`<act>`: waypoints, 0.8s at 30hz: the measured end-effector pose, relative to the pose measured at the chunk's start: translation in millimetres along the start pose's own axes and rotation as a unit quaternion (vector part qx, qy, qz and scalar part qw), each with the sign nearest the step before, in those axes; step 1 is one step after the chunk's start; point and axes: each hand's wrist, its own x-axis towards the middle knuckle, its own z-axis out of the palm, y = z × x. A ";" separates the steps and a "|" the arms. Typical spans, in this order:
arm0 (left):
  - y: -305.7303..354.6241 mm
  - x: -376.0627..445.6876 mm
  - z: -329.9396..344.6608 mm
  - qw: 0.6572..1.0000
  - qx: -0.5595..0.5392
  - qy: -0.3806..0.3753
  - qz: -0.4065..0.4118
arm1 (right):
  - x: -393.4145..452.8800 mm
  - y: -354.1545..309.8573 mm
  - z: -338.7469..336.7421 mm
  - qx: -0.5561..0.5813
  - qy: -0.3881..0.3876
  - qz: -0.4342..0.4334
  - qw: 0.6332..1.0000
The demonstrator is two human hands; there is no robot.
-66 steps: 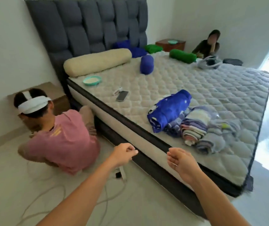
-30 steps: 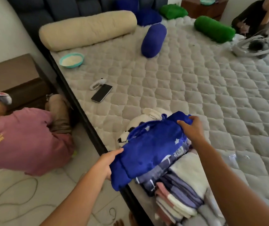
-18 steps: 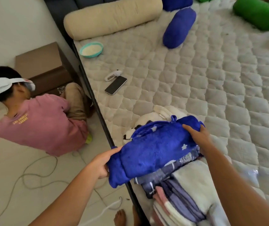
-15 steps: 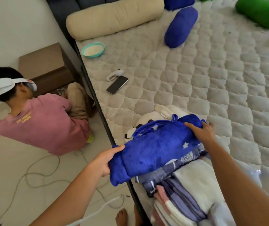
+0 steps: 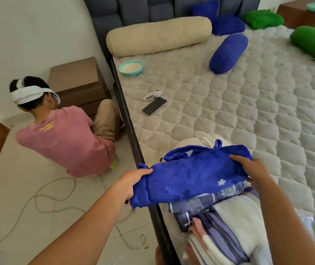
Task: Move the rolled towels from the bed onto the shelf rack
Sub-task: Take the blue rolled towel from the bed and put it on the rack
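Blue towel [image 5: 191,175] now seems raised slightly off the towel pile [image 5: 219,226] at bed [image 5: 248,111] edge; left hand [image 5: 128,185] and right hand [image 5: 252,171] fingers curled, gripping its ends. Bowl [image 5: 131,67] holds something white.

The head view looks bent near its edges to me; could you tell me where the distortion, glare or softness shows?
Head view: wide-angle bending curves the wall line at the top left and the mattress edge; daylight is even with soft shadows; the phone screen shows a pale sheen; the blue rolled towel and both hands are slightly soft.
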 end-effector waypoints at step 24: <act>-331.8 -199.5 -397.6 0.753 -0.607 0.223 0.121 | -412.7 51.4 348.0 0.119 -0.462 0.128 0.869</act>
